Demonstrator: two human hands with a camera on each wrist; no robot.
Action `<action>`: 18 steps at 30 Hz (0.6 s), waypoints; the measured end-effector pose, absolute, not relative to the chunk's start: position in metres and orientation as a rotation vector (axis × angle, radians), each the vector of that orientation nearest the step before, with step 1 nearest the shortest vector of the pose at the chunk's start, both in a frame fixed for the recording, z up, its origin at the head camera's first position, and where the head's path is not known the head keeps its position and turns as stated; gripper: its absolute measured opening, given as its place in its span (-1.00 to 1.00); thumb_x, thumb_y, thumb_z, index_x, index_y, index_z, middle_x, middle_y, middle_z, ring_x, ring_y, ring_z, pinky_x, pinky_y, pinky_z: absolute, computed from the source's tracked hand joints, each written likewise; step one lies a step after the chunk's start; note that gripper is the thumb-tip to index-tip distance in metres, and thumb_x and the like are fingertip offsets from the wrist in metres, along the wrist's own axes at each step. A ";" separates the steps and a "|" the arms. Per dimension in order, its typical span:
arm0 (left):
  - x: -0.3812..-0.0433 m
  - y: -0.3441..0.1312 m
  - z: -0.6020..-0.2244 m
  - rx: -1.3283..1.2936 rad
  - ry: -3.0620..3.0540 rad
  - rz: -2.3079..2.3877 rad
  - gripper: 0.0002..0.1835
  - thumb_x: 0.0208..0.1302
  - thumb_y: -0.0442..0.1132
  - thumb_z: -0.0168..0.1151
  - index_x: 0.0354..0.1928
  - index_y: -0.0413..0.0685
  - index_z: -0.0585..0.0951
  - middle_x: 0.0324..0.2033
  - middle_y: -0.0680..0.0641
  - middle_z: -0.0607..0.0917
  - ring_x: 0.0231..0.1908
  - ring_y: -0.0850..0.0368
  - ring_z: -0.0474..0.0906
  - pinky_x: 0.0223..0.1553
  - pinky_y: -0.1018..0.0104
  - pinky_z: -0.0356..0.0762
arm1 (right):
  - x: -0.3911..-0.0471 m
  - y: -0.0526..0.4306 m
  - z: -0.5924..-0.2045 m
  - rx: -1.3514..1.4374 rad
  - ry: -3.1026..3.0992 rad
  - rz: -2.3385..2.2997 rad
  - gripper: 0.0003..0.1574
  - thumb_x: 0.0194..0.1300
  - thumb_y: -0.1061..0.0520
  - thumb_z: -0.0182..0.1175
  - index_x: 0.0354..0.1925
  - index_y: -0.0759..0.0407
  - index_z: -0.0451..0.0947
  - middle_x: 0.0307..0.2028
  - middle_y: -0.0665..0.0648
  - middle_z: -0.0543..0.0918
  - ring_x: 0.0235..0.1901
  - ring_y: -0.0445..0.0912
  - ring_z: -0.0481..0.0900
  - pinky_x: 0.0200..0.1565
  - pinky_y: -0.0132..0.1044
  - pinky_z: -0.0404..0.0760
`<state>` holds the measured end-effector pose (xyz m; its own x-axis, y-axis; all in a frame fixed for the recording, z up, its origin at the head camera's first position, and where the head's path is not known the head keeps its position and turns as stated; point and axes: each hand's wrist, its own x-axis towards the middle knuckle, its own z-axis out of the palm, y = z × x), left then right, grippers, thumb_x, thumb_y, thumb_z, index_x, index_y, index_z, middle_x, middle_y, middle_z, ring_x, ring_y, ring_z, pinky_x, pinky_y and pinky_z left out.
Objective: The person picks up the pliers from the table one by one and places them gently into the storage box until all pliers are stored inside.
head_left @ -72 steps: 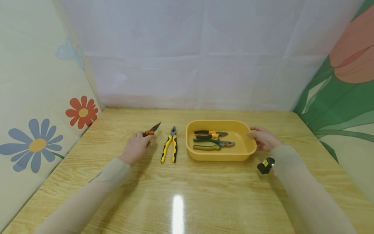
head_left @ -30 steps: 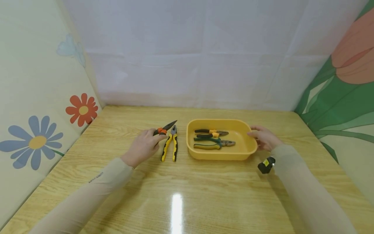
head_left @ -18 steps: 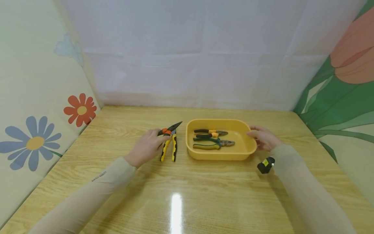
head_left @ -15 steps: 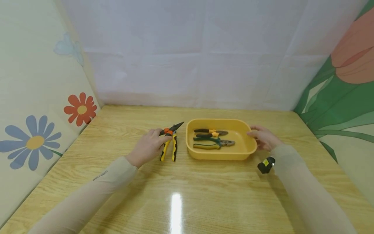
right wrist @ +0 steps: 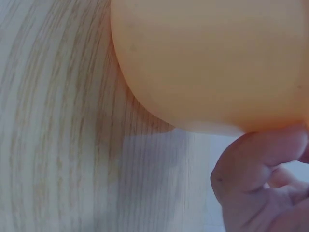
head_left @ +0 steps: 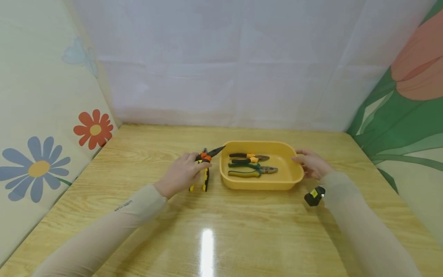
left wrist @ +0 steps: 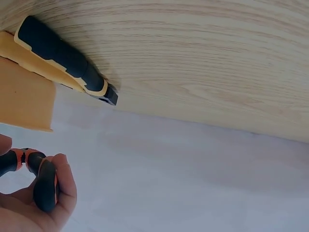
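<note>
My left hand (head_left: 180,175) grips long-nose pliers (head_left: 216,151) by their black and orange handles. Their dark tip points right and overlaps the left rim of the yellow plastic basin (head_left: 261,185) in the head view. Under this hand lie yellow and black pliers (head_left: 206,181), partly covered; the left wrist view shows their handles (left wrist: 58,53) on the table. At the basin's right end, my right hand (head_left: 313,163) holds the rim, the thumb at its edge. Inside the basin lie black and orange pliers (head_left: 242,156) and green and yellow combination pliers (head_left: 243,174).
The wooden table (head_left: 263,231) runs back to a white cloth wall (head_left: 221,77). Flower-printed panels (head_left: 38,96) stand on both sides. A black device with a yellow label (head_left: 315,196) sits below my right wrist.
My left hand has carried the long-nose pliers rightward, from left of the yellow and black pliers to over them, tip reaching the basin rim. My right hand has stayed at the rim.
</note>
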<state>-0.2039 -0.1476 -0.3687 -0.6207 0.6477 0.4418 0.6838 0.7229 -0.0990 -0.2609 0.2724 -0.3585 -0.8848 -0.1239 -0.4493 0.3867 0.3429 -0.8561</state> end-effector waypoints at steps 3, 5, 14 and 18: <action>-0.205 -0.145 -0.368 -1.036 -2.461 -0.106 -0.60 0.17 -0.42 0.34 0.05 0.07 0.72 -0.04 -0.35 0.65 -0.12 -0.24 0.63 -0.18 -0.05 0.68 | -0.261 0.273 -0.358 0.231 2.177 -1.560 -0.23 0.58 0.09 -0.07 0.56 0.25 -0.12 -0.08 0.08 0.49 -0.25 -0.19 0.56 -0.20 -0.27 0.68; -0.206 -0.144 -0.368 -1.060 -2.444 -0.113 -0.61 0.18 -0.42 0.34 0.05 0.07 0.72 -0.05 -0.35 0.65 -0.11 -0.24 0.64 -0.17 -0.05 0.68 | -0.261 0.273 -0.359 0.229 2.172 -1.564 -0.22 0.58 0.09 -0.07 0.56 0.25 -0.13 -0.07 0.08 0.49 -0.25 -0.19 0.56 -0.20 -0.27 0.68; -0.210 -0.139 -0.367 -1.186 -2.319 -0.088 -0.61 0.16 -0.43 0.33 0.02 0.08 0.72 -0.06 -0.36 0.67 -0.07 -0.26 0.65 -0.09 -0.04 0.68 | -0.262 0.275 -0.360 0.217 2.182 -1.544 -0.19 0.58 0.07 -0.07 0.58 0.24 -0.17 0.07 0.18 0.44 -0.22 -0.19 0.56 -0.19 -0.25 0.67; -0.210 -0.137 -0.366 -1.207 -2.326 -0.025 -0.61 0.19 -0.40 0.35 0.04 0.10 0.69 -0.04 -0.36 0.66 -0.10 -0.24 0.65 -0.12 -0.02 0.69 | -0.262 0.274 -0.360 0.218 2.181 -1.546 -0.20 0.58 0.07 -0.07 0.57 0.25 -0.15 0.07 0.19 0.44 -0.22 -0.19 0.56 -0.18 -0.25 0.68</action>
<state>-0.2102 -0.1369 -0.3664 -0.4712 0.7586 0.4499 0.7680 0.6038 -0.2137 -0.2616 0.2736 -0.3596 -0.8840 -0.1301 -0.4490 0.3806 0.3576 -0.8528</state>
